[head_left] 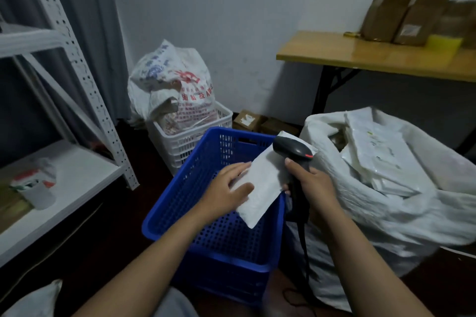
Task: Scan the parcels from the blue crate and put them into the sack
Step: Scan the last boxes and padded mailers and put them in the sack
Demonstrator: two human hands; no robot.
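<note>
Now left hand [226,188] clasps parcel [260,185] over blue crate [206,213]; right hand [313,185] clasps scanner [292,149]; sack [386,201] beside.

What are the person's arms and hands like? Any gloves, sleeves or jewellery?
Both are bare. The left hand and right hand wear no gloves, and no ring, watch or bracelet shows. Both forearms are uncovered as far as the picture's lower edge, so no sleeve is in view. The nails look short and unpainted.

forearms: bare, no sleeves | left grip [226,188]: bare | right grip [313,184]: bare, no rings
</note>
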